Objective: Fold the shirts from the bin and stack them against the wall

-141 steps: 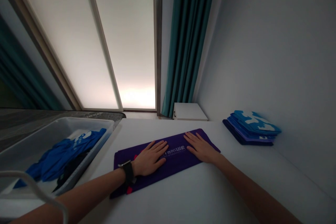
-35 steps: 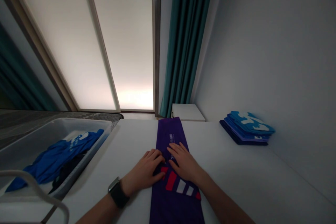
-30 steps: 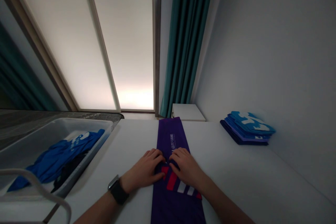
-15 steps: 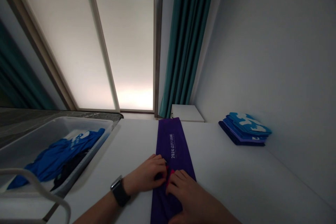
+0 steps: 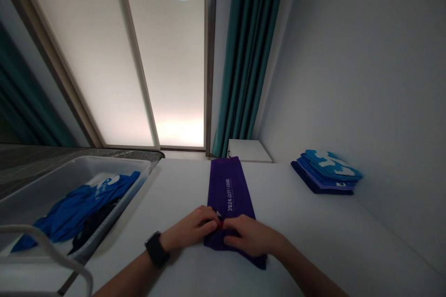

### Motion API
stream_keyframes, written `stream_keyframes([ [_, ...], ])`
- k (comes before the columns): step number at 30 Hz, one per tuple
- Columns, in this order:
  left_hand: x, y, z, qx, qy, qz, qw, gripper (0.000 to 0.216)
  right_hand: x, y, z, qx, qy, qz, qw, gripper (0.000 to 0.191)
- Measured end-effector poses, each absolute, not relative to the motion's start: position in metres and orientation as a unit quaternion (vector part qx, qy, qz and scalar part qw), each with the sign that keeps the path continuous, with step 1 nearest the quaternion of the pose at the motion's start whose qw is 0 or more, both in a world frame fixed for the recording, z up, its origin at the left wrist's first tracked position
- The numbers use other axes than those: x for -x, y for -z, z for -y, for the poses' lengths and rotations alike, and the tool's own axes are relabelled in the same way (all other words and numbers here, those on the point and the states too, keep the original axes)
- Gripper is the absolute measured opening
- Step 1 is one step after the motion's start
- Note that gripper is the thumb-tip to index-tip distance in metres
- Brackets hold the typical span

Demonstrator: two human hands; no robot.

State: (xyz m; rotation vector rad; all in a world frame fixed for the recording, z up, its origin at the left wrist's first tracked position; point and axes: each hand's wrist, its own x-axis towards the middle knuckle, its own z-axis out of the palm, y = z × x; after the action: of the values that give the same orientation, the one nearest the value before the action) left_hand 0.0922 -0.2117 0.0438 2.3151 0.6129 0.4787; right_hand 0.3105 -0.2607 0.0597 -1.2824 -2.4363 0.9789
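A purple T-shirt [image 5: 230, 181], folded into a long narrow strip with white "2024" print, lies on the white table [image 5: 177, 185] in front of me. My left hand [image 5: 195, 227] is at the strip's left edge, fingers curled and closed on the cloth. Across from it, my right hand [image 5: 252, 235] presses in from the right with its fingers bent around the fabric. A bit of red cloth shows between my fingertips. The near end of the shirt lies bunched under my hands, one corner sticking out below my right hand. Exactly where the fingers pinch is partly hidden.
On the left, a translucent plastic bin [image 5: 142, 163] holds a crumpled blue shirt [image 5: 76, 206] and dark cloth. A stack of folded shirts [image 5: 325, 171] sits by the wall at right. A pale curved tube [image 5: 49, 243] crosses the lower left. A white cabinet [image 5: 249, 149] stands beyond the table.
The shirt's near end, which ran down past the bottom of the picture, has come up toward my hands. My right hand has turned and moved slightly up and right.
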Motion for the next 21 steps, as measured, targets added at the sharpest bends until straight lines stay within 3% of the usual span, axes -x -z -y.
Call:
stream_keyframes([
  [6, -0.093, -0.038, 0.215, -0.865, -0.166, -0.331, 0.337, 0.035, -0.317, -0.049, 0.221, 0.465, -0.524, 0.707, 0.098, 0.008],
  [10, -0.102, -0.036, 0.217, -0.855, -0.18, -0.366, 0.321, 0.014, -0.316, -0.048, 0.223, 0.48, -0.556, 0.666, 0.127, 0.009],
  [14, -0.108, -0.038, 0.217, -0.843, -0.194, -0.39, 0.315, 0.033, -0.324, -0.054, 0.234, 0.489, -0.515, 0.681, 0.178, 0.02],
  [19, -0.108, -0.035, 0.216, -0.805, -0.214, -0.392, 0.391, 0.044, -0.353, -0.055, 0.255, 0.535, -0.481, 0.655, 0.232, 0.055],
  [21, -0.107, -0.031, 0.214, -0.786, -0.23, -0.394, 0.417, 0.047, -0.364, -0.054, 0.265, 0.531, -0.458, 0.668, 0.246, 0.055],
])
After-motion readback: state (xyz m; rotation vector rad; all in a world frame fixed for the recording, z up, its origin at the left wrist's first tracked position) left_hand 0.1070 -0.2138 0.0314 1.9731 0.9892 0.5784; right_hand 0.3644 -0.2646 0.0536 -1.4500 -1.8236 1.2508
